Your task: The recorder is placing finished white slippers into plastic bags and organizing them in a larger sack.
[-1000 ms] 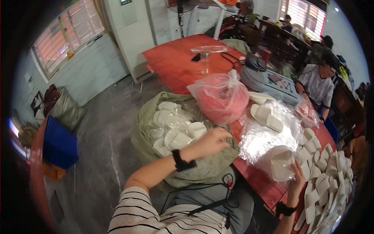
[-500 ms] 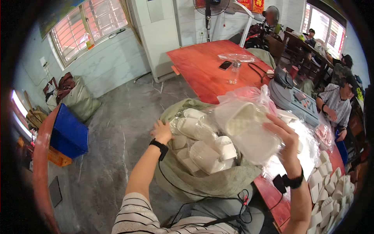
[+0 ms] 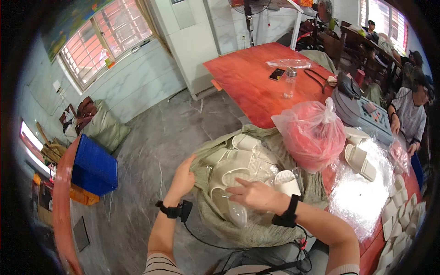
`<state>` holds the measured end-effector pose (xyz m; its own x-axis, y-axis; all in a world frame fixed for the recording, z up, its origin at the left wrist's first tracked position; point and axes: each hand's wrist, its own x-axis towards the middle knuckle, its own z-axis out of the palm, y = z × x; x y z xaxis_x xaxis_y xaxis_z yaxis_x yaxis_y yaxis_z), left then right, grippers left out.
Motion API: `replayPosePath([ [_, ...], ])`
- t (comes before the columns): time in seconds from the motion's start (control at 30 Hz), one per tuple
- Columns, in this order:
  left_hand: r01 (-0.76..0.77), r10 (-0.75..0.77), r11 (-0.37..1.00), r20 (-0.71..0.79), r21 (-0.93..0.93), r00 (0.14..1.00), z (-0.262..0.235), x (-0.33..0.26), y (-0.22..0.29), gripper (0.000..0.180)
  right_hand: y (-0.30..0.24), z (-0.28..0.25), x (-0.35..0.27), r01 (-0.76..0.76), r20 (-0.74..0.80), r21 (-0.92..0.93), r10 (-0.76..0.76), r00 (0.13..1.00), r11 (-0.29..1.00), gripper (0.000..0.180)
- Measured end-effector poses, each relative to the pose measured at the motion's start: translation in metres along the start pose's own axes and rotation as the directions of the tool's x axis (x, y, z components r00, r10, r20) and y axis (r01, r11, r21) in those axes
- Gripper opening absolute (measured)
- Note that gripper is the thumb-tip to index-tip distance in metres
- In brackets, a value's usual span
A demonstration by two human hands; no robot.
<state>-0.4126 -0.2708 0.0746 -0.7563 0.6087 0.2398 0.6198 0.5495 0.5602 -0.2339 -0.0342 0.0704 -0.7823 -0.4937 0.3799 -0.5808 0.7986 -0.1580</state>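
A green woven sack (image 3: 270,231) stands with its mouth wide, filled with off-white slippers (image 3: 236,167) in clear plastic bags. At the sack's left rim my left hand (image 3: 182,179) is closed, its fingers pinching the fabric. My right hand (image 3: 256,195) lies over the bagged slippers inside, with the index finger stretched out and the other fingers partly spread. No slipper is gripped in it. Both wrists wear black straps.
Right of the sack, a tied bag with pink contents (image 3: 311,137) sits on the red table (image 3: 247,82). Beyond it are loose slippers (image 3: 360,161), shiny plastic wrap (image 3: 357,197) and a glass bottle (image 3: 289,83). A blue bin (image 3: 94,162) stands left; a co-worker (image 3: 408,114) is at far right.
My right hand has moved left and down from above the table into the sack, and the bagged slippers it held are let go. The view has shifted slightly.
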Motion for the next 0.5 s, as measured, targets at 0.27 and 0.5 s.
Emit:
replayPosePath([
  [0.27, 0.206, -0.266, 0.429, 0.095, -0.88, 0.959, -0.039, 0.018, 0.003, 0.042, -0.006, 0.081, -0.005, 0.053, 0.34, -0.037, -0.038, 0.94, 0.998, 0.028],
  [0.5, 0.038, -0.575, 0.042, 0.007, -0.998, 0.818, -0.038, 0.054, -0.034, 0.037, -0.037, 0.066, -0.016, 0.064, 0.299, -0.117, -0.027, 0.954, 0.991, 0.031],
])
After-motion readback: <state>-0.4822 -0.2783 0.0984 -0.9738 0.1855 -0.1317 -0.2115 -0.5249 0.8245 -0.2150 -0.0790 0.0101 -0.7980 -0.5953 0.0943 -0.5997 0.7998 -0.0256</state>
